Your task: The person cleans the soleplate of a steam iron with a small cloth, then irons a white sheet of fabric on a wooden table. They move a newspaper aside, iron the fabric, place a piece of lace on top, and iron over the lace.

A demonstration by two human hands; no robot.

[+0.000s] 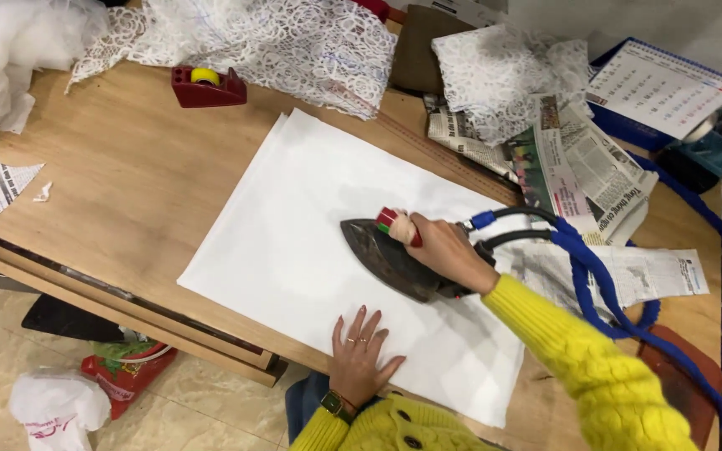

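Note:
A white cloth (294,225) lies spread flat on a wooden table (127,175). My right hand (440,249), in a yellow knitted sleeve, grips the handle of a dark iron (386,255) that rests on the cloth, its tip pointing left. A blue hose and a black cable (582,276) run from the iron's rear off to the right. My left hand (359,355) lies flat on the cloth near the table's front edge, fingers spread, just below the iron.
White lace pieces (294,42) and a red tape dispenser (208,86) sit at the back. Newspapers (578,167) and a calendar (662,83) lie to the right. A long ruler (449,159) runs beside the cloth. Bags (60,405) lie on the tiled floor.

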